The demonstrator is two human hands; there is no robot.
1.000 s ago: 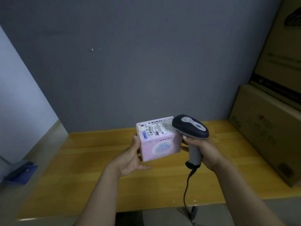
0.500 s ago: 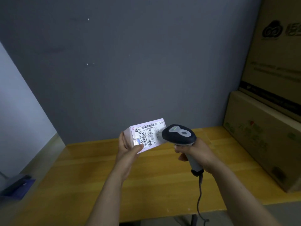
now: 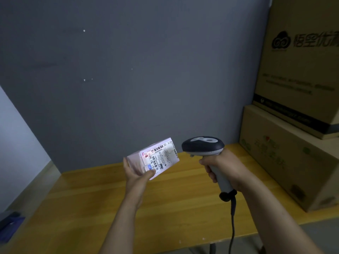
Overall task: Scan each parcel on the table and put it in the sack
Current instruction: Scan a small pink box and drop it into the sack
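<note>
Scanning — right hand (image 3: 222,168) is gripping the barcode scanner (image 3: 203,145), aiming at the pink parcel (image 3: 156,158) | left hand (image 3: 136,174) is pinching the parcel above the wooden table (image 3: 91,198) | sacking is pending — no sack visible.

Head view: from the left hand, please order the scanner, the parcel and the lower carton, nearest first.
1. parcel, held in the left hand.
2. scanner, to the right, in the right hand.
3. lower carton, far right on the table.
</note>
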